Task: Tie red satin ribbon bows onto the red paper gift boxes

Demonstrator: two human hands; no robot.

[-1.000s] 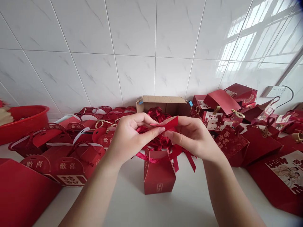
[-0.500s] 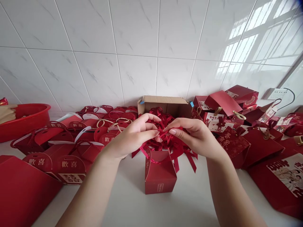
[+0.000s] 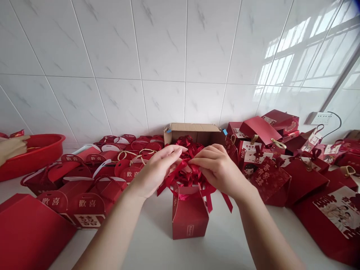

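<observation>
A small red gift box (image 3: 189, 215) stands upright on the white table, its top tapering under a red ribbon (image 3: 182, 165). Above it, my right hand (image 3: 219, 168) pinches the ribbon between thumb and fingers. My left hand (image 3: 160, 170) is closed at the ribbon's other side, its fingertips partly hidden behind the thumb. Loose ribbon tails (image 3: 227, 202) hang to the right of the box. Just behind, an open cardboard box (image 3: 209, 135) holds a heap of red ribbons.
Several red boxes with cord handles (image 3: 87, 202) crowd the left. Red bags with printed cards (image 3: 270, 180) are piled on the right. Another person's hand (image 3: 12, 148) reaches over a red plastic basin (image 3: 46, 152). A tiled wall (image 3: 160, 48) and a power strip (image 3: 319, 118) stand behind.
My hands have turned, and a ribbon loop now shows between them. My right hand has moved slightly left and down. The view has tilted up; the gift box stays put.
</observation>
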